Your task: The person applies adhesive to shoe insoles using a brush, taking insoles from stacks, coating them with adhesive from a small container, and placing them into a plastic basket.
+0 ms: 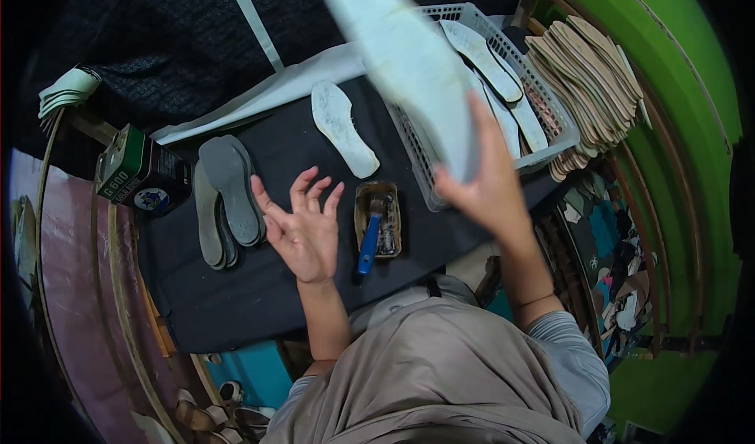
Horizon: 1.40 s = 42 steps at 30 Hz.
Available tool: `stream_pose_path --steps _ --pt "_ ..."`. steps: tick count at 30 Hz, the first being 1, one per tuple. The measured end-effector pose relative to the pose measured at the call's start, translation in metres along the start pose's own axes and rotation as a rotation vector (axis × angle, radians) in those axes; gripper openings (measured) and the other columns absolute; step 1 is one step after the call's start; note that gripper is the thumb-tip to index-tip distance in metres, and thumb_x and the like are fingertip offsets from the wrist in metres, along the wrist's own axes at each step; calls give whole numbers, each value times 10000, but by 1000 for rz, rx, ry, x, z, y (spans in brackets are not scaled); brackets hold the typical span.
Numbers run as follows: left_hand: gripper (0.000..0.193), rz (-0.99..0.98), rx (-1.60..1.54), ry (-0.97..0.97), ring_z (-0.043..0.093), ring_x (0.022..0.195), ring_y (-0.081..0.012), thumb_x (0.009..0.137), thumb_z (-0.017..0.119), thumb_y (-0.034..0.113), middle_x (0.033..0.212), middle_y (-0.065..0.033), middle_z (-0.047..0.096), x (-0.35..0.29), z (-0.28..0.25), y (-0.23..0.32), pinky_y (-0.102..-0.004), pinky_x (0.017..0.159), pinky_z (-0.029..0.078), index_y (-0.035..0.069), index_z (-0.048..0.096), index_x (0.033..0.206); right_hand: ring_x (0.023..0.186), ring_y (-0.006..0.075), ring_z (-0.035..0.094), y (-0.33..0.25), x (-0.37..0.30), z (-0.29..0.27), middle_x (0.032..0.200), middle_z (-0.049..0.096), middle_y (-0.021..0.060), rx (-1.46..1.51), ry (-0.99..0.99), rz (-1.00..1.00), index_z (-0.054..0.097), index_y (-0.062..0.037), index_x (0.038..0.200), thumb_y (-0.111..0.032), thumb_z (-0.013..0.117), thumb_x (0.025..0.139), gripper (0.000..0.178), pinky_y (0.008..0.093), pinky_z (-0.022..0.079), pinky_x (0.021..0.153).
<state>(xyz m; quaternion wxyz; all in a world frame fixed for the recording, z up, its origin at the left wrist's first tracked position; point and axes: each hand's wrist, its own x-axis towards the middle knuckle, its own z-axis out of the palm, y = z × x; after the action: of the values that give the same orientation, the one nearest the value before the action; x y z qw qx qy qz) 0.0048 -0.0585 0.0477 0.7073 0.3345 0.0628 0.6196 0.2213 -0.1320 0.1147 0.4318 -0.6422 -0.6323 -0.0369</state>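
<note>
A white insole (413,58), slightly blurred and raised close to the camera, is gripped at its lower right edge by my right hand (489,176). It hides part of the white plastic basket (568,139), where several white insoles (481,60) lie. My left hand (303,228) holds nothing; its palm faces up and its fingers are spread above the black tabletop (259,302). Beside that hand stand grey soles (226,178), partly overlapping. A single white insole (342,129) lies flat further back. A blue-handled brush (368,246) rests in a small, stained rectangular tray (396,243).
A dark green and black tin (149,169) stands at the table's left edge. Right of the basket, many beige insoles (586,90) are stacked in a row. Scraps (617,263) fill a spot at lower right, and shoes (197,412) lie at lower left.
</note>
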Motion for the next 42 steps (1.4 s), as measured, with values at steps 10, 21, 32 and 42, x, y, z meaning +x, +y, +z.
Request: stream_pose_path --steps 10,21,32,42 --pt "498 29 47 133 452 966 -274 920 364 455 1121 -140 447 3 -18 2 -476 862 386 256 278 1368 1205 468 378 182 22 -19 1321 350 324 -464 -89 384 170 57 1397 -229 693 748 881 460 329 1021" --pt "491 17 70 194 451 895 -253 908 370 431 1003 -122 465 -4 -25 14 -442 810 390 199 304 1336 1206 501 340 159 15 -14 1330 340 331 -642 -258 611 225 42 1388 -230 618 819 743 491 319 1021" --pt "416 -13 -8 219 484 799 -251 907 365 399 893 -125 500 -17 -51 59 -417 754 409 111 359 1207 1103 368 510 -31 25 127 1214 501 221 25 -404 39 458 -19 1240 -180 663 784 525 413 410 946" --pt "406 -9 24 174 468 761 -220 906 383 427 806 -81 481 -35 -78 103 -411 751 382 104 408 1152 1203 327 457 33 46 223 1311 451 190 -527 -842 591 293 72 1359 -417 764 698 947 398 429 953"
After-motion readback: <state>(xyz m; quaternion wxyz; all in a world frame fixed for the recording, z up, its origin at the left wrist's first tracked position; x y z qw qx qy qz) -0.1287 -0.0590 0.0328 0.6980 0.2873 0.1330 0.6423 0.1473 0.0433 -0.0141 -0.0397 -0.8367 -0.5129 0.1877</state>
